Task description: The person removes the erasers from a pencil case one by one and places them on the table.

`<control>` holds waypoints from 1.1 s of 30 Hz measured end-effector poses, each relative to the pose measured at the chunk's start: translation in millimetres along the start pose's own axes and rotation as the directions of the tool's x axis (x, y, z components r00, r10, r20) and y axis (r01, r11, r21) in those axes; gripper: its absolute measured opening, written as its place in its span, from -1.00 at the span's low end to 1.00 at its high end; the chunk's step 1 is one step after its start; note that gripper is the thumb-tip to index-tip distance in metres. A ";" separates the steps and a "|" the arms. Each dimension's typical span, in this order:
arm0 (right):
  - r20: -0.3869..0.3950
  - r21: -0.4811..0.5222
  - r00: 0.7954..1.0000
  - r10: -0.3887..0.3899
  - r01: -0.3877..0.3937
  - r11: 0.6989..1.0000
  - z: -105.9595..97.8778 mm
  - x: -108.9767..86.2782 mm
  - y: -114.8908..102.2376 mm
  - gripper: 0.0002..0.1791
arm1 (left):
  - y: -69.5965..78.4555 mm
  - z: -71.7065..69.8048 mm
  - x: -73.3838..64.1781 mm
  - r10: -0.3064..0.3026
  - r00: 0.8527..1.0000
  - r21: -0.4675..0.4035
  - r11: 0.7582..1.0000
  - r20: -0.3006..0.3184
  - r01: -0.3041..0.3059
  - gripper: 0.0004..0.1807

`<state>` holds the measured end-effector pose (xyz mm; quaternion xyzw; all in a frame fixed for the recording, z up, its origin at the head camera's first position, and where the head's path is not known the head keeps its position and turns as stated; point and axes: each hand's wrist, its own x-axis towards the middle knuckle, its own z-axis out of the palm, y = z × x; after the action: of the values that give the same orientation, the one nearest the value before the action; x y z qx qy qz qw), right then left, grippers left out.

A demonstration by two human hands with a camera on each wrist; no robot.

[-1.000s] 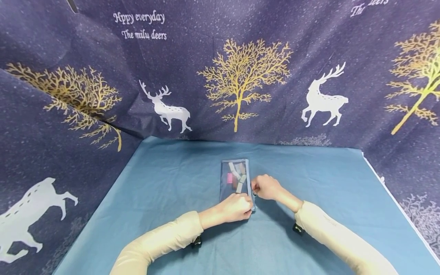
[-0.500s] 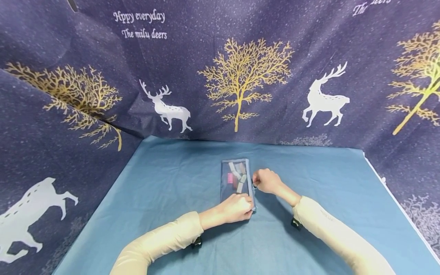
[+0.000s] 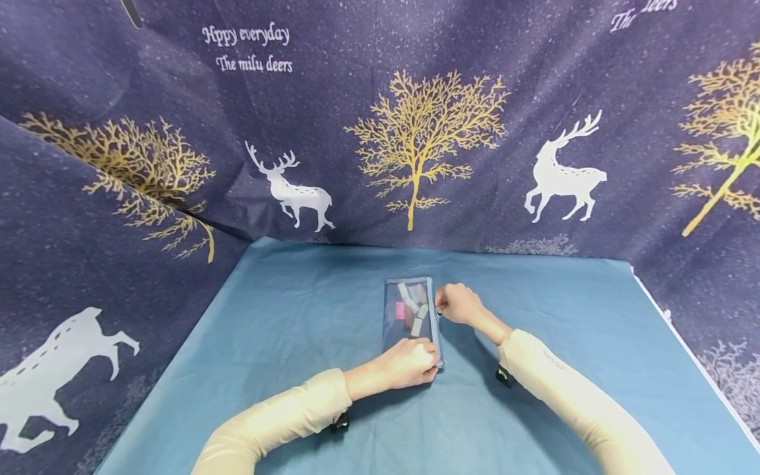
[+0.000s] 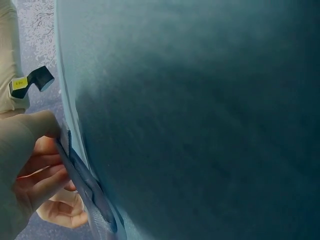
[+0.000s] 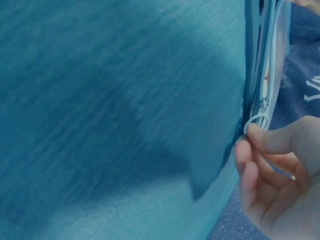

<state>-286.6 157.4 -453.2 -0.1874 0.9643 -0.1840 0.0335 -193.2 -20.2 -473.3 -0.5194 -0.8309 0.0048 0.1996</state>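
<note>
A see-through mesh zip pouch (image 3: 390, 333) lies on the blue cloth, with a light blue zip along its right side. Inside it show a pink piece (image 3: 400, 310) and several pale and greenish block-like pieces (image 3: 417, 326). My left hand (image 3: 408, 363) pinches the pouch's near right corner, thumb against curled fingers in the left wrist view. Farther along the zip, my right hand (image 3: 460, 303) holds the ring pull (image 5: 258, 120) between thumb and forefinger. In the right wrist view, the zip's edges stand apart on the left hand's side of the slider (image 5: 263, 105).
Blue cloth (image 3: 297, 316) covers the table around the pouch. Dark blue hangings (image 3: 356, 39) printed with deer and trees rise behind it and at the sides. A small dark camera (image 3: 505, 376) sits under the right sleeve, another under the left.
My right hand has slid the ring pull along the zip, away from me toward the pouch's far end. The left hand stays at the near corner.
</note>
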 end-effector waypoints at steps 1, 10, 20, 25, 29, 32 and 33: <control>0.000 -0.002 1.000 -0.002 0.002 1.000 -0.2 0.2 -0.2 -0.79 | -0.1 0.3 -0.1 0.000 1.000 0.001 1.000 0.000 0.000 -0.90; 0.024 -0.005 1.000 0.001 -0.001 1.000 0.8 0.9 0.5 -0.80 | 0.3 1.6 -0.6 0.006 1.000 0.004 1.000 0.026 -0.006 -0.90; 0.001 -0.029 1.000 0.014 -0.014 0.999 -0.7 6.8 2.8 -0.83 | -1.0 -3.7 3.3 0.028 0.998 0.019 0.999 0.055 -0.029 -0.91; 0.000 -0.040 1.000 0.018 -0.018 0.999 -0.9 8.9 3.0 -0.83 | -1.1 -5.1 4.5 0.033 0.997 0.010 0.999 0.066 -0.033 -0.91; -0.007 -0.051 1.000 0.012 -0.012 0.999 -1.3 12.8 4.1 -0.83 | -1.1 -5.8 5.1 0.033 0.997 0.007 0.999 0.068 -0.033 -0.91; -0.022 -0.043 0.999 0.032 -0.032 0.999 -2.5 15.6 5.2 -0.85 | -0.9 -5.7 5.2 0.030 0.997 0.008 1.000 0.068 -0.030 -0.92; -0.027 -0.039 0.999 0.045 -0.047 0.998 -2.8 16.3 5.8 -0.86 | -0.7 -5.7 5.1 0.028 0.997 0.009 1.000 0.068 -0.029 -0.92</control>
<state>-304.0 157.2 -452.7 -0.1634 0.9721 -0.1667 0.0216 -193.8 -17.3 -466.3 -0.5299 -0.8296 0.0293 0.1737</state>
